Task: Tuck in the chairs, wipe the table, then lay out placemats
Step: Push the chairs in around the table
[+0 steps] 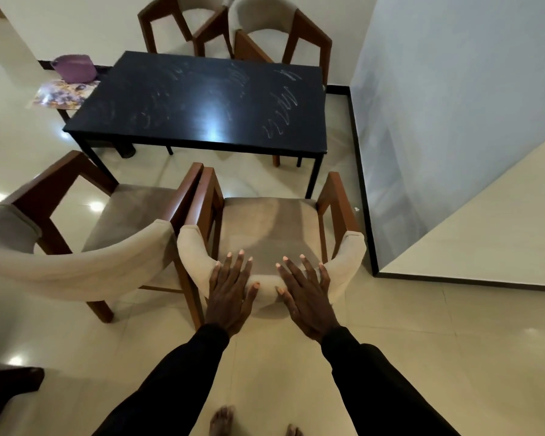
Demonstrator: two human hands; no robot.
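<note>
Both hands (pixel 233 291) flat on chair backrest (pixel 266 286)

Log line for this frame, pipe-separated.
phase: tucking | left hand: flat on beige-padded wooden armchair | right hand: flat on same armchair | black rectangular table: streaked

Both hands (pixel 269 291) flat on chair backrest (pixel 266 286), black table (pixel 195 102) beyond

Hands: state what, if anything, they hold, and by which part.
Nothing is gripped. Both the left hand and right hand press flat, fingers straight, on the padded chair backrest.
</note>
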